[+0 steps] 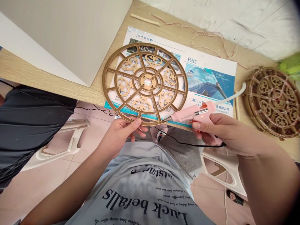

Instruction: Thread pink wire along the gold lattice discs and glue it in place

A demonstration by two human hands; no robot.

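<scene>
A round, gold-brown openwork wheel [148, 82] with scroll ornaments lies over a printed sheet [211, 78], its near rim reaching past the table edge. My left hand [125, 132] pinches that near rim, thumb on top and fingers beneath. In my right hand [211, 128] is a pink hot glue gun [194, 114], with fingers wrapped round its handle and trigger. Its metal nozzle points left and meets or nearly touches the wheel's lower right rim. A white glue stick [231, 95] sticks out of the gun's back, and a black cord trails from the handle.
Similar brown wheels [276, 101] are stacked at the right, beside a green bag [290, 65]. Thin reddish wires [208, 36] and a wooden strip [144, 19] lie along the back. A large white board [67, 34] stands at left. Another person's dark-clothed leg [35, 125] shows nearby.
</scene>
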